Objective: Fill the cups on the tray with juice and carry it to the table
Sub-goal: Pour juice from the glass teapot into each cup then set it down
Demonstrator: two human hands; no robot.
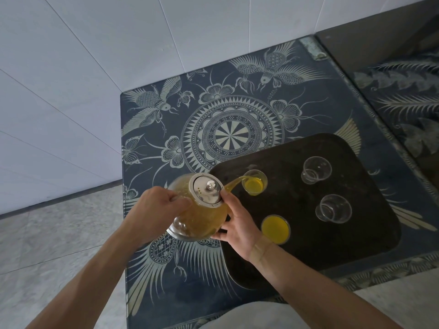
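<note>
A glass jug (pixel 199 217) of yellow juice with a metal lid is tilted to the right. My left hand (pixel 154 210) grips its handle. My right hand (pixel 235 222) holds the jug's right side, one finger up by the lid. A stream of juice runs from the spout into a clear cup (pixel 254 185), which is partly filled. Nearer me on the dark tray (pixel 356 233) stands a cup full of juice (pixel 275 229). Two empty clear cups (pixel 316 170) (pixel 333 208) stand on the tray's right half.
The tray lies on a dark blue patterned table (pixel 225 129), at its right front. A white wall (pixel 95 67) stands behind and left. Grey floor (pixel 47 245) lies to the left. A second dark surface (pixel 403 103) adjoins the table on the right.
</note>
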